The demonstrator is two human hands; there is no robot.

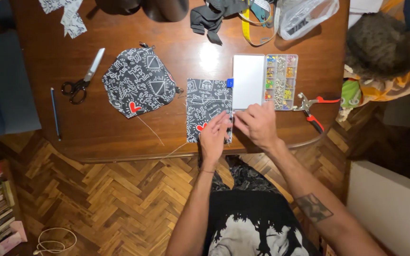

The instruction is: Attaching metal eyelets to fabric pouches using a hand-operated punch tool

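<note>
Fabric panel (206, 106), black with white print: judged light, limp, prone to shifting. Left hand (213, 135) and right hand (258, 124) pinch its three-o'clock edge; best grip there, flat on counter (119, 128).

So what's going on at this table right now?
A person is working on a rectangular fabric piece with a black-and-white print, lying on a wooden table. The left hand and right hand meet at its right edge, fingers pinching there; what they grip is too small to tell. An open box of small snaps sits just behind, pliers to the right, a rounded fabric pouch and scissors to the left.
</note>
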